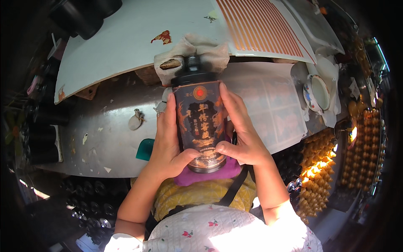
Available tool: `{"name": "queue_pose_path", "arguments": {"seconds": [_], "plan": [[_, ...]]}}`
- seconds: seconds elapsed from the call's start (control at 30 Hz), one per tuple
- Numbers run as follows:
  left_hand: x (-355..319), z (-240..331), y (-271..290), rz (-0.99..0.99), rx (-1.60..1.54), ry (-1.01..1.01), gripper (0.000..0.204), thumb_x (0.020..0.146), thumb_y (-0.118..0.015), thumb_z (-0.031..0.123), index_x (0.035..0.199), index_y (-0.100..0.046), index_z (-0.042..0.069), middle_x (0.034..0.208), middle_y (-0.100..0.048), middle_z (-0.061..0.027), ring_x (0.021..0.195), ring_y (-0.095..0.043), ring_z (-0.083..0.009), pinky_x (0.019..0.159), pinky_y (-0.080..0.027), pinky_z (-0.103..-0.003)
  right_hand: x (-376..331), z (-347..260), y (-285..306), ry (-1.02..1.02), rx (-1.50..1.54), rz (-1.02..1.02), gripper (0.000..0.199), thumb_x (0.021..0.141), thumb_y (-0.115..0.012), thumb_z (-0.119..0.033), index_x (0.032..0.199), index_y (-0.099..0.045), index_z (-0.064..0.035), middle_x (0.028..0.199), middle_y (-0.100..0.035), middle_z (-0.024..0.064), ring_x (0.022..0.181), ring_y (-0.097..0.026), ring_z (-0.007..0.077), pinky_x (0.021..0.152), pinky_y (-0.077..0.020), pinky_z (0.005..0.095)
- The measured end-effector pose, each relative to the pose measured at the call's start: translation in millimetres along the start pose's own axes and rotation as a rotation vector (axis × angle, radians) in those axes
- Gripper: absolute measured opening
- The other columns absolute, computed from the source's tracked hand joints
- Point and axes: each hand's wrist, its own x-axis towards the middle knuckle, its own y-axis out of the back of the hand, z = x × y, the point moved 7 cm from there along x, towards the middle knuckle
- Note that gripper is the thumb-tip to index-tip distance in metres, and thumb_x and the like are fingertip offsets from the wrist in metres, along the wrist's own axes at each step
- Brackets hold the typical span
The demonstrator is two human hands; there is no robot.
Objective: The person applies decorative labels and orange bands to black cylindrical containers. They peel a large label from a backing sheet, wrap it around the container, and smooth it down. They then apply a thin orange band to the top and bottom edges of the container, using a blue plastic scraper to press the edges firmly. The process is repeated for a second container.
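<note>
Between my two hands is a dark bottle point(200, 122) with a black cap and a label in gold and red. It lies tilted with its capped end pointing away from me. My left hand point(168, 143) wraps its left side, thumb across the lower label. On the other side my right hand point(243, 130) grips it, with its thumb also on the lower front. Behind the cap sits a crumpled whitish cloth point(214, 52). Beneath the bottle's base a purple cloth point(224, 174) shows over my lap.
Strips of orange-brown stickers point(264, 27) lie on a raised white board point(109, 50). A white enamel bowl point(317, 92) stands at the right. On the metal table point(100, 147) are a small pale lump point(135, 121) and a green piece point(145, 149). Several gold bottles point(319, 176) stand lower right.
</note>
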Motion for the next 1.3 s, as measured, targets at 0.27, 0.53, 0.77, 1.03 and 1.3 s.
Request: {"name": "queue_pose_path", "arguments": {"seconds": [0.27, 0.53, 0.77, 1.03, 1.3], "plan": [[8, -3, 2, 0.024, -0.103, 0.028, 0.127, 0.080, -0.065, 0.076, 0.162, -0.008, -0.002, 0.143, -0.043, -0.0253, 0.121, -0.045, -0.0379, 0.108, -0.034, -0.048, 1, -1, 0, -0.174, 0.156, -0.055, 0.115, 0.072, -0.084, -0.035, 0.164, -0.019, -0.0120, 0.153, -0.033, 0.0141, 0.129, -0.044, 0.0261, 0.098, -0.0425, 0.0349], [-3, 8, -2, -0.030, 0.086, -0.079, 0.122, 0.082, -0.065, 0.074, 0.162, -0.011, -0.001, 0.141, -0.045, -0.0243, 0.112, -0.047, -0.0366, 0.102, -0.037, -0.046, 1, 1, -2, -0.114, 0.163, -0.049, 0.120, 0.066, -0.084, -0.028, 0.165, -0.017, -0.0143, 0.153, -0.033, 0.0117, 0.107, -0.050, 0.0190, 0.082, -0.0436, 0.0282], [9, 7, 3, 0.023, -0.009, -0.045, 0.120, 0.083, -0.064, 0.072, 0.162, -0.011, -0.001, 0.144, -0.043, -0.0261, 0.119, -0.046, -0.0393, 0.107, -0.035, -0.049, 2, 4, 1, -0.143, 0.149, -0.052, 0.122, 0.064, -0.084, -0.029, 0.165, -0.017, -0.0159, 0.151, -0.035, 0.0098, 0.103, -0.052, 0.0168, 0.070, -0.0402, 0.0245], [-1, 5, -2, -0.002, 0.039, -0.023, 0.118, 0.085, -0.064, 0.069, 0.162, -0.009, -0.001, 0.135, -0.048, -0.0230, 0.109, -0.047, -0.0352, 0.100, -0.038, -0.046, 1, 3, 1, -0.155, 0.176, -0.070, 0.122, 0.063, -0.084, -0.026, 0.165, -0.017, -0.0142, 0.149, -0.037, 0.0096, 0.101, -0.052, 0.0157, 0.069, -0.0390, 0.0240], [-4, 9, 1, -0.017, 0.087, -0.054, 0.114, 0.082, -0.070, 0.061, 0.161, -0.016, -0.002, 0.129, -0.048, -0.0259, 0.106, -0.047, -0.0367, 0.099, -0.039, -0.045, -1, 10, -1, -0.205, 0.212, -0.049, 0.123, 0.060, -0.082, -0.023, 0.165, -0.019, -0.0144, 0.153, -0.035, 0.0083, 0.105, -0.049, 0.0160, 0.070, -0.0395, 0.0240]]}}
